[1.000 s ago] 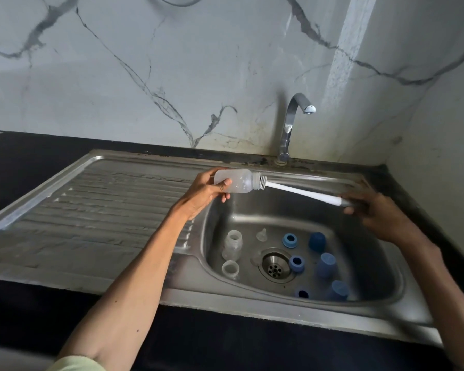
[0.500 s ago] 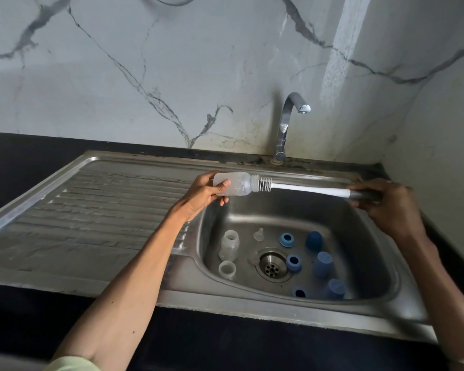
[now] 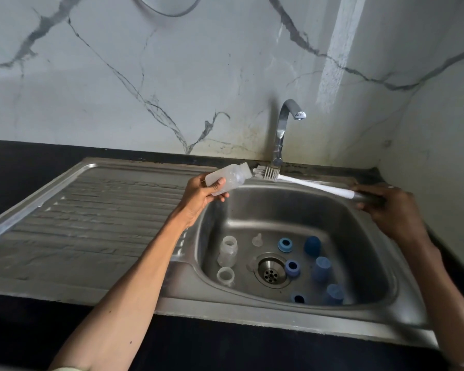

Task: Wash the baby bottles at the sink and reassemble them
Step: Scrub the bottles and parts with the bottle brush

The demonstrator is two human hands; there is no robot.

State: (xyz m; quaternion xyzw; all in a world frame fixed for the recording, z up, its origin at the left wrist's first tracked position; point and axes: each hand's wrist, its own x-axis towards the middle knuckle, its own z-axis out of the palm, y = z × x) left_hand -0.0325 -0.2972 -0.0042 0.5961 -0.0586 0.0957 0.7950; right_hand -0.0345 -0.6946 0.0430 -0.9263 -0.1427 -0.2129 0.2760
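Steel sink holds two clear bottles, blue caps, rings

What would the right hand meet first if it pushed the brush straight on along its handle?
Probably the open mouth of the clear plastic bottle in the left hand; bristles sit just outside.

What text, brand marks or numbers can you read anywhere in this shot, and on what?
None can be read. The bottle in the left hand shows no legible markings; any measure marks are too blurred. The brush in the right hand, the tap and the sink bear no visible text.
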